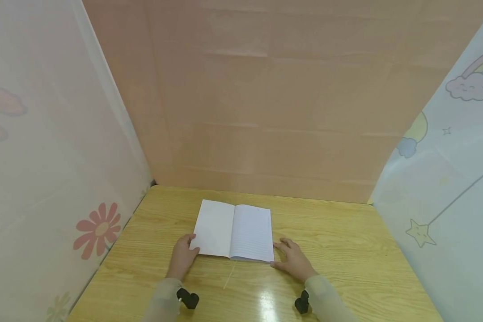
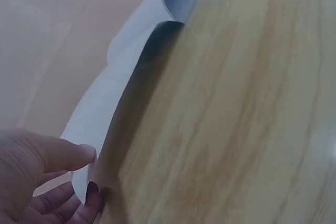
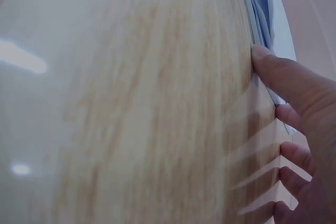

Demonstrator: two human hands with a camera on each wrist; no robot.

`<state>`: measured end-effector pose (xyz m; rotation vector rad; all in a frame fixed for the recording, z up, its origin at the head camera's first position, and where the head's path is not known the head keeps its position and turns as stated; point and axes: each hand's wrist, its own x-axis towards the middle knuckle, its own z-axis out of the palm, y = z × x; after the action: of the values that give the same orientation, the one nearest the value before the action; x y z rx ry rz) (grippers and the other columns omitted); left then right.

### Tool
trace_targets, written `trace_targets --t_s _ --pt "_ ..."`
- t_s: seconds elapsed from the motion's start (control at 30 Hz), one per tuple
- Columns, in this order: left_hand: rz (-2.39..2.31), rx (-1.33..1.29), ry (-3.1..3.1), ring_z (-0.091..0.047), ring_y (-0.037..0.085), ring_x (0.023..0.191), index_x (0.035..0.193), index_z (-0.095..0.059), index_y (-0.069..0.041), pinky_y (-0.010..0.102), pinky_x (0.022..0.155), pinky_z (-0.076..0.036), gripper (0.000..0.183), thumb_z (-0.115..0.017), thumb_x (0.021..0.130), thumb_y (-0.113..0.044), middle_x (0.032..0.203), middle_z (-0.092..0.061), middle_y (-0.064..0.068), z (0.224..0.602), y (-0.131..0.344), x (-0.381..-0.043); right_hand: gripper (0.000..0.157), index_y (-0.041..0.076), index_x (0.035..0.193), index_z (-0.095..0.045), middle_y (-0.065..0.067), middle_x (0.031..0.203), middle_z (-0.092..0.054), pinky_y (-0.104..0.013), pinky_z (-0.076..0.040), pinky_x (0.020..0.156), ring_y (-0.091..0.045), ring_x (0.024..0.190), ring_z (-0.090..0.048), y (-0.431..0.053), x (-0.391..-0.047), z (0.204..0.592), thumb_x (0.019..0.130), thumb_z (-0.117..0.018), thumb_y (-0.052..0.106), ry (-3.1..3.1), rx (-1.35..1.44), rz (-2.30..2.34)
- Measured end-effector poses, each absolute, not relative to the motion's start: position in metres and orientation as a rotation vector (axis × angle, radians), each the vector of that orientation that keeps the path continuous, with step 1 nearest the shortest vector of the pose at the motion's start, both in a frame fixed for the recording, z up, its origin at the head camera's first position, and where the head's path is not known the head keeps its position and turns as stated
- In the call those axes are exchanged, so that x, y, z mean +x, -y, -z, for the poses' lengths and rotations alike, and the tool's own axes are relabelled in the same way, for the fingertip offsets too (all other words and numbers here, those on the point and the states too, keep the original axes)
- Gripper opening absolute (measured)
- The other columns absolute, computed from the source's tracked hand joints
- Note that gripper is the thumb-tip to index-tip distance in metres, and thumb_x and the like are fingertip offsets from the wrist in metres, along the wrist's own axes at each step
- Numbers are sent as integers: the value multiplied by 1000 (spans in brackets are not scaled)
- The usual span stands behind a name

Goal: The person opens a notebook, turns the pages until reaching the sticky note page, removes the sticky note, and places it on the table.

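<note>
An open notebook (image 1: pixel 251 232) lies on the wooden table, a blank page on its left and a ruled page on its right. At its lower left corner my left hand (image 1: pixel 183 256) pinches the edge, thumb above and fingers beneath. The left wrist view shows that left leaf (image 2: pixel 107 103) lifted and bowed off the table. My right hand (image 1: pixel 294 260) rests beside the lower right corner with its fingers spread. Its thumb (image 3: pixel 278 72) touches the notebook's edge in the right wrist view, while the other fingertips meet the tabletop.
A thin ribbon bookmark (image 1: pixel 229 275) trails from the spine onto the table (image 1: pixel 330 232). A tan sheet (image 1: pixel 265 112) hangs behind the table. Patterned sheets (image 1: pixel 44 179) stand along its left and right sides. Black wrist mounts (image 1: pixel 188 298) sit on both sleeves.
</note>
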<state>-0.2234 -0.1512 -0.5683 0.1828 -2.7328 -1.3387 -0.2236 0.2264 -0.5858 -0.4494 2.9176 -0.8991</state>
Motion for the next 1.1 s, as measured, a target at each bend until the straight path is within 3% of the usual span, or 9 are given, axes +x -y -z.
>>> trace_targets --t_s 0.4,0.7,1.1 --pt "1220 115 2801 -58 30 91 117 -64 9 46 82 -52 42 -75 79 -3 103 -58 24 577 158 -226 74 14 135 -57 -17 147 -41 -62 -38 102 -43 134 -37 -227 -224 585 75 -77 51 -2916 -447 901" --pt "1236 135 2822 -58 34 97 114 -64 10 47 86 -52 41 -77 76 -2 111 -52 27 579 159 -227 73 13 135 -57 -17 148 -40 -62 -37 103 -43 134 -37 -225 -223 586 75 -77 51 -2912 -429 884" --pt "1266 176 2838 -56 29 94 116 -65 8 45 86 -51 42 -77 78 -4 110 -53 23 576 159 -227 73 13 135 -56 -17 148 -39 -62 -37 104 -43 135 -36 -224 -222 583 76 -77 49 -2903 -408 897"
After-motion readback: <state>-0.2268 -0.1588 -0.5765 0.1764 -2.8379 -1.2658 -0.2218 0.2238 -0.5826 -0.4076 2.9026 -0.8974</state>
